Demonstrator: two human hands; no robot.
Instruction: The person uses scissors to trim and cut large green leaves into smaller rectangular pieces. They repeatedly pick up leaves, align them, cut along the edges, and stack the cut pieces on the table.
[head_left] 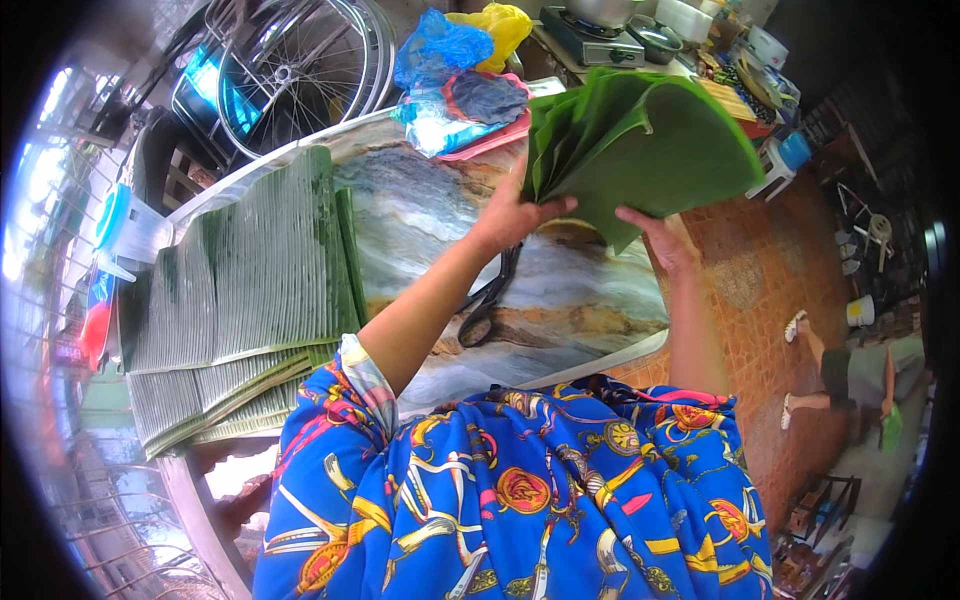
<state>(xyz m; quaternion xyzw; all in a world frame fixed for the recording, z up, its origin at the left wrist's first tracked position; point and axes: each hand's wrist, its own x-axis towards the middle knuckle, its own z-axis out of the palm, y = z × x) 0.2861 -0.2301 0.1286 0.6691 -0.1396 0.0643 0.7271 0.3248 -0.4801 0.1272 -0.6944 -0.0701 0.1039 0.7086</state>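
Head view: left hand [513, 213] and right hand [666, 240], part-closed, grip a broad green layered leaf bundle [665, 155] (probably two-handed to control loose layers) over the marble-patterned table [415, 215]'s right edge.

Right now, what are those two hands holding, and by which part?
A bundle of green leaf pieces: the left hand grips its lower left edge, the right hand its bottom edge, thumb in front.
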